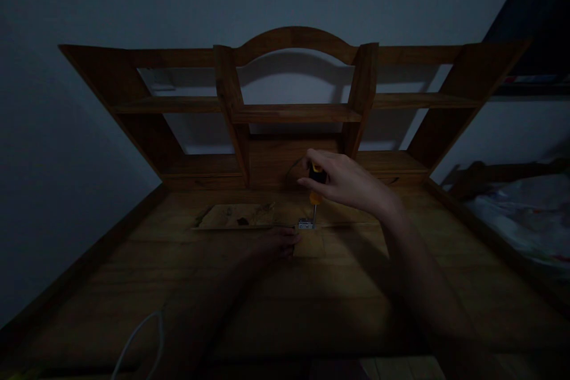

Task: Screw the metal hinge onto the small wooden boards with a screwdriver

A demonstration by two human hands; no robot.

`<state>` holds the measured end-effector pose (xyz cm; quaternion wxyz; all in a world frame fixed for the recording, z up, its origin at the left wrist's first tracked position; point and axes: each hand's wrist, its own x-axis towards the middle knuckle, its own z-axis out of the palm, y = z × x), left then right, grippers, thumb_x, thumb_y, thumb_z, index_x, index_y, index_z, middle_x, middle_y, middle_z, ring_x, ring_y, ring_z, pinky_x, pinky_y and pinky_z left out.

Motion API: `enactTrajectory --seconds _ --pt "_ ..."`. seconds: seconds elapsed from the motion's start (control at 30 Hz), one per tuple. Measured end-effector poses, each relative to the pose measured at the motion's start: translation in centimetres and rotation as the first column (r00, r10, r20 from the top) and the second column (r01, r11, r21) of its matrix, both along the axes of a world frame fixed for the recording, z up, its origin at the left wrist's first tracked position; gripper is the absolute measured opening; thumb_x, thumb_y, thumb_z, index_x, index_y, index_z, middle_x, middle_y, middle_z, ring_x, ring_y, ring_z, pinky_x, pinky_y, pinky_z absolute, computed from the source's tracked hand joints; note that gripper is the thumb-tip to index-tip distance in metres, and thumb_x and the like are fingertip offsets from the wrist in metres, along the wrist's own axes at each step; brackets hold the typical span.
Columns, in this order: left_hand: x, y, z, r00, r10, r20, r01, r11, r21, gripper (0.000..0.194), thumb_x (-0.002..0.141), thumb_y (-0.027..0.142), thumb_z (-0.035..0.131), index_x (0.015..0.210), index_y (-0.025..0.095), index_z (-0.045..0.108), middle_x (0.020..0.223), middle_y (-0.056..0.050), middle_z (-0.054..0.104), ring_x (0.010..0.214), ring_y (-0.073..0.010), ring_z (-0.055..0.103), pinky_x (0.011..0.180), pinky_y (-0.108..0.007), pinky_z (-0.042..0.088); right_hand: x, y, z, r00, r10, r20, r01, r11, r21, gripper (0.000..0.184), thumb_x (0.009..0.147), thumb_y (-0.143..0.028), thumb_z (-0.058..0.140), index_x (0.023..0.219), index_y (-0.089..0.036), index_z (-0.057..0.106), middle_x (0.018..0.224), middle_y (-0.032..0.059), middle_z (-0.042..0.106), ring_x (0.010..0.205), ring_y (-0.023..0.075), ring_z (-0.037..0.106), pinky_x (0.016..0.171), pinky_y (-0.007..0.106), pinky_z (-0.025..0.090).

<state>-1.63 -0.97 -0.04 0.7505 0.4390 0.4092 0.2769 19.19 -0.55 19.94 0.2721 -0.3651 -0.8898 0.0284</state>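
My right hand (pixel 332 172) grips a screwdriver (pixel 316 197) with a yellow-and-black handle, held upright with its shaft pointing down. The screwdriver's tip meets the right side of a small silver metal hinge (pixel 306 224). Under the hinge lies a small flat wooden block (pixel 309 244) on the desk. My left hand (pixel 285 240) holds the block at its left edge, fingers closed against it; the far side of the grip is too dark to see. Beside them, to the left, lies a flat tan sheet (pixel 236 215) with small dark bits on it.
A wooden shelf unit (pixel 296 113) with an arched top stands at the back of the wooden desk (pixel 178 285). A white cable (pixel 138 329) loops at the lower left. Plastic-wrapped stuff (pixel 525 214) lies off to the right. The room is dim.
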Motion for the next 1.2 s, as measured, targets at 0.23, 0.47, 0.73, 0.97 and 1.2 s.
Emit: enactTrajectory --seconds 0.23,0.47,0.73,0.97,1.2 --pt "0.2 0.0 0.4 0.999 -0.016 0.029 0.016 1.000 0.018 0.034 0.068 0.040 0.083 0.072 0.013 0.063 0.057 0.004 0.050 0.046 -0.0053 0.040 0.047 -0.021 0.032 0.7 -0.2 0.6 0.980 0.195 -0.034 -0.197 0.977 -0.086 0.031 0.081 -0.012 0.054 0.110 -0.023 0.055 0.112 0.0043 0.061 0.105 0.0200 0.057 0.092 0.033 0.042" --pt "-0.1 0.4 -0.4 1.000 -0.009 0.026 0.009 1.000 0.020 0.033 0.069 0.039 0.083 0.078 0.012 0.065 0.063 0.002 0.054 0.049 -0.0055 0.044 0.049 -0.021 0.036 0.2 0.1 0.1 0.995 0.104 -0.003 -0.104 0.994 -0.037 0.020 0.092 -0.032 0.056 0.109 -0.023 0.055 0.107 0.0046 0.065 0.100 0.0214 0.060 0.089 0.033 0.043" --pt "-0.1 0.3 -0.5 1.000 0.015 0.024 -0.015 1.000 0.006 0.031 0.068 0.037 0.083 0.078 0.012 0.066 0.066 0.001 0.056 0.054 -0.0071 0.049 0.053 -0.021 0.037 1.4 0.0 0.6 0.995 0.097 0.002 -0.097 0.993 -0.069 0.031 0.082 -0.016 0.054 0.112 -0.023 0.054 0.111 0.0042 0.064 0.100 0.0212 0.060 0.090 0.033 0.044" --pt "-0.3 0.6 -1.1 1.000 0.015 0.017 -0.015 1.000 -0.002 0.031 0.068 0.036 0.083 0.079 0.012 0.066 0.066 0.001 0.057 0.051 -0.0054 0.047 0.049 -0.019 0.034 1.0 0.1 0.5 0.999 0.022 0.025 -0.022 0.999 -0.029 0.019 0.091 -0.029 0.053 0.109 -0.022 0.057 0.102 0.0046 0.068 0.092 0.0206 0.063 0.082 0.031 0.044" --pt "0.0 0.0 0.0 0.997 0.080 -0.020 -0.081 0.996 -0.039 0.024 0.070 0.029 0.082 0.078 0.013 0.065 0.064 0.002 0.056 0.050 -0.0058 0.047 0.051 -0.020 0.039 1.2 0.4 0.1 0.969 -0.220 0.110 0.211 0.973 0.090 0.028 0.091 -0.042 0.052 0.108 -0.020 0.055 0.092 0.0083 0.067 0.086 0.0263 0.063 0.075 0.035 0.044"
